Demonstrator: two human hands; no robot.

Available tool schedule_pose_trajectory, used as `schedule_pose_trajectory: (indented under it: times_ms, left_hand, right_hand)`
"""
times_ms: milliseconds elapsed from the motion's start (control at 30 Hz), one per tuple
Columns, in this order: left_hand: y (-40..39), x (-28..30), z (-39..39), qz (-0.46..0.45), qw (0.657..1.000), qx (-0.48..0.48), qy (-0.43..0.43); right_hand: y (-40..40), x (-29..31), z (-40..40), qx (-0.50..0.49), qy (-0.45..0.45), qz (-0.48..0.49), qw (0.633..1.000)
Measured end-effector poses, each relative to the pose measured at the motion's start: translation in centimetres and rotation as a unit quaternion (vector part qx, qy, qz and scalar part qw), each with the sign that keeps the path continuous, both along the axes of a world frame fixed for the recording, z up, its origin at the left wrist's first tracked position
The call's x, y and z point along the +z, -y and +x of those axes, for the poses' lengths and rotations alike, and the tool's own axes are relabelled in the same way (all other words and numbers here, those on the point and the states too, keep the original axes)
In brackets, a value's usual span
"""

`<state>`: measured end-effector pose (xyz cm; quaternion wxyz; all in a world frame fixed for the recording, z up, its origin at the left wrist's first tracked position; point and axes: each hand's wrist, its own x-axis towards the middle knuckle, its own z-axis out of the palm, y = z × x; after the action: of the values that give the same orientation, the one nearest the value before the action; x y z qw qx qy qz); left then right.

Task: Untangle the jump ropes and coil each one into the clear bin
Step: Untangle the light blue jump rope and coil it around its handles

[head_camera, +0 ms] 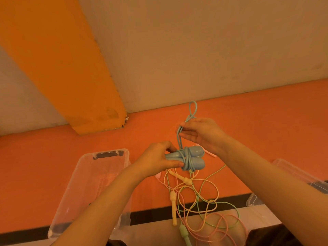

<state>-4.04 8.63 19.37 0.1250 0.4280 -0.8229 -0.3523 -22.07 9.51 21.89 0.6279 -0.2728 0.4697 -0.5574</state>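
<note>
The left hand [159,159] grips the blue jump rope [192,158] by its two handles, cord wound round them, above the orange worktop [53,157]. The right hand [198,133] pinches the loose end loop. If that loop slips, the wraps likely spring apart onto the tangled ropes [200,201] below, beside the clear bin [85,189].

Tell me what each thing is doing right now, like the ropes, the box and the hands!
Blue rope: wound around its two handles, one loop left loose.
Left hand: grips the blue handles.
Right hand: pinches the loose blue loop.
Yellow rope: tangled on the floor.
Green rope: tangled with the others.
Pink rope: tangled with the others.
Clear bin: open, no rope inside.
</note>
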Motion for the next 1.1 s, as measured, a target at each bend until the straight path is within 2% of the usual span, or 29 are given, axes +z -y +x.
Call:
schedule_pose_trajectory:
  times_ms: [100, 267, 400, 567, 733, 867, 1100]
  left_hand:
    - [-0.4, 0.1, -0.1, 0.037, 0.999, -0.02, 0.0]
    - [-1.0, -0.2, -0.5, 0.032, 0.997, -0.068, 0.015]
    - [-0.3, -0.5, -0.1, 0.044, 0.999, -0.018, 0.009]
    - [0.8, 0.1, 0.4, 0.088, 0.993, 0.061, -0.048]
    - [1.3, 0.0, 1.1, 0.068, 0.994, 0.052, -0.075]
    - [1.7, -0.3, 1.2, 0.034, 0.996, 0.044, -0.062]
    - [2.0, 0.0, 1.2, 0.041, 0.991, 0.095, -0.082]
  right_hand:
    - [0.1, -0.4, 0.1, -0.014, 0.014, 0.009, 1.0]
    - [0.2, -1.0, -0.1, -0.028, 0.011, 0.022, 0.999]
    - [0.2, -0.4, 0.2, -0.018, 0.02, 0.015, 1.0]
    - [-0.2, 0.5, 0.8, 0.007, 0.021, 0.004, 1.0]
    - [-0.8, 0.4, 1.4, 0.038, 0.03, 0.01, 0.999]
    - [-1.1, 0.5, 1.5, 0.037, 0.034, 0.012, 0.999]
    - [-1.3, 0.3, 1.0, 0.023, 0.031, -0.006, 0.999]
